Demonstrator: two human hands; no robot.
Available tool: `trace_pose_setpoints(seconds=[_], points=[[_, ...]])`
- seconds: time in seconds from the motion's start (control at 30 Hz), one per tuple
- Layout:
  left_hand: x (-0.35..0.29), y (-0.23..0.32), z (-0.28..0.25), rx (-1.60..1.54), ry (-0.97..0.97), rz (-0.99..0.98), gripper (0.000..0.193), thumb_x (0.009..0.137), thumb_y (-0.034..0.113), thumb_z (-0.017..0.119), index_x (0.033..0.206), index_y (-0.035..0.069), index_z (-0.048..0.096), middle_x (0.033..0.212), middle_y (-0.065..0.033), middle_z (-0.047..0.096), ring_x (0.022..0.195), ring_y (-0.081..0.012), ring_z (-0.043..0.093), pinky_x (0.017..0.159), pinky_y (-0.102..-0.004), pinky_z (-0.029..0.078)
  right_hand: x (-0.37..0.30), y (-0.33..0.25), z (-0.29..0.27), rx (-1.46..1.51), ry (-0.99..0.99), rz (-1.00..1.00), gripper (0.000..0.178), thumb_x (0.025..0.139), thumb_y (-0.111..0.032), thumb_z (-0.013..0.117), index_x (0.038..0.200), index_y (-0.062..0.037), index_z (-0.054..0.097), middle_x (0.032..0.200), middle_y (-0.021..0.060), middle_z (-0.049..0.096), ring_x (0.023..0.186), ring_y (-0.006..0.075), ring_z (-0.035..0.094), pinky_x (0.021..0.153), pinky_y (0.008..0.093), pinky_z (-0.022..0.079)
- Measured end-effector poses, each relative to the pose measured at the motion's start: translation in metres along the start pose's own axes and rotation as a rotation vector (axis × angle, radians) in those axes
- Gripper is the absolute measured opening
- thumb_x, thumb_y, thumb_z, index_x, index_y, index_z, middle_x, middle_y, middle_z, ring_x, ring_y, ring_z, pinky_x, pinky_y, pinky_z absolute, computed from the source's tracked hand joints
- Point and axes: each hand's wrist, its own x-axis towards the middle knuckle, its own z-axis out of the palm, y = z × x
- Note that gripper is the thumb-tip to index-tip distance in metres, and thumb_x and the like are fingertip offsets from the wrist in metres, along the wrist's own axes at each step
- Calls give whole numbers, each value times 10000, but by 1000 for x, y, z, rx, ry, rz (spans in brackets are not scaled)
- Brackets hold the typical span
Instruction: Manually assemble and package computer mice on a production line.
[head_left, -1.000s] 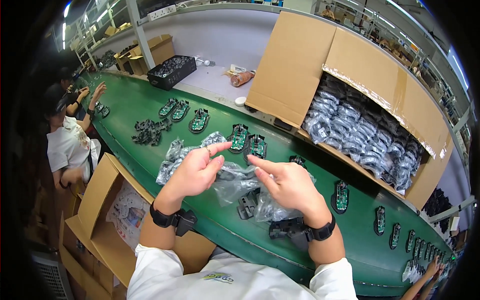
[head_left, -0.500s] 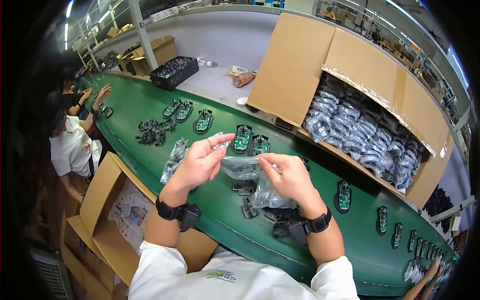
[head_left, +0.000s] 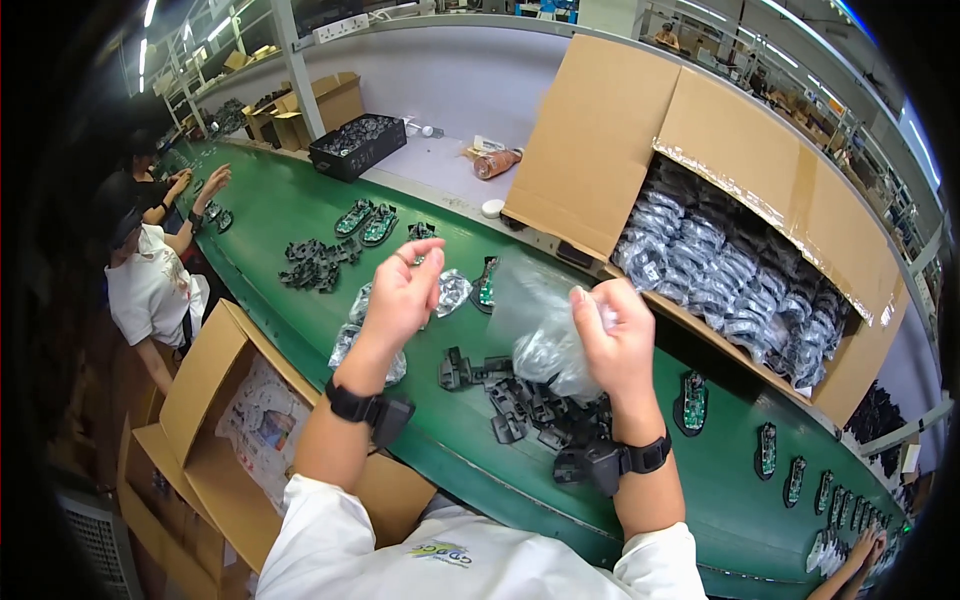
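Observation:
My right hand (head_left: 622, 335) is closed round a crumpled clear plastic bag (head_left: 550, 345). The bag spreads out to the left of its thumb, blurred, above the green belt. My left hand (head_left: 406, 288) is raised farther left, apart from the bag, with its fingers curled together; whatever they hold, if anything, is hidden. Under the bag lies a heap of black plastic parts (head_left: 535, 405). Clear-bagged parts (head_left: 372, 350) lie beside my left wrist, and another bagged part (head_left: 452, 292) sits just right of that hand. Behind the bag stands a black base with a green circuit board (head_left: 487, 284).
A large carton (head_left: 720, 310) of bagged parts stands at the back right. An open carton (head_left: 215, 410) is at the lower left. More circuit-board units (head_left: 692, 402) line the green belt (head_left: 450, 430). A black bin (head_left: 357, 147) and co-workers (head_left: 155, 280) are at the left.
My hands have moved apart: the left rose and is off the bag. My right hand has shifted slightly right, its thumb now up, with the bag hanging from it.

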Motion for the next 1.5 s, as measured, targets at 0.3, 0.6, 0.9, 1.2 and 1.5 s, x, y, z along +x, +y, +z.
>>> trace_pose_setpoints(seconds=[0.3, 0.6, 0.9, 1.2, 1.5], points=[[42, -101, -13, 1379, 94, 265, 459, 887, 244, 712, 1312, 76, 670, 1094, -195, 750, 996, -403, 719, 901, -469, 569, -20, 18, -10, 626, 54, 78, 367, 861, 89, 537, 1222, 22, 542, 927, 45, 689, 804, 83, 626, 719, 217, 490], [-26, -14, 58, -13, -153, -51, 320, 967, 182, 755, 1173, -11, 603, 916, -45, 713, 570, -46, 587, 482, -204, 471, -26, 11, 13, -5, -217, -280, 538, 826, -268, 851, 1299, -74, 685, 1367, 203, 614, 1037, 387, 703, 884, 410, 591], [-22, -40, 41, -49, -193, 109, 297, 970, 12, 691, 1255, -33, 618, 1105, -60, 696, 970, -114, 657, 866, -256, 530, -25, 33, 5, 302, -169, 75, 212, 913, -160, 787, 1070, -23, 747, 878, 89, 753, 795, 109, 678, 725, 287, 540], [-20, -29, 31, 222, -210, 249, 233, 973, 56, 663, 1182, -5, 746, 959, -36, 687, 848, -97, 600, 764, -268, 494, -24, 45, -8, 238, -283, 282, 203, 935, -193, 747, 1000, -1, 760, 829, 75, 751, 768, 92, 656, 711, 286, 529], [-21, -34, 36, 226, -180, 125, 272, 984, 56, 680, 1248, 18, 734, 971, -28, 775, 807, -49, 653, 729, -225, 533, -20, 45, -22, -103, -381, 109, 212, 891, -200, 761, 977, -6, 776, 829, 143, 749, 743, 183, 704, 712, 341, 541]])
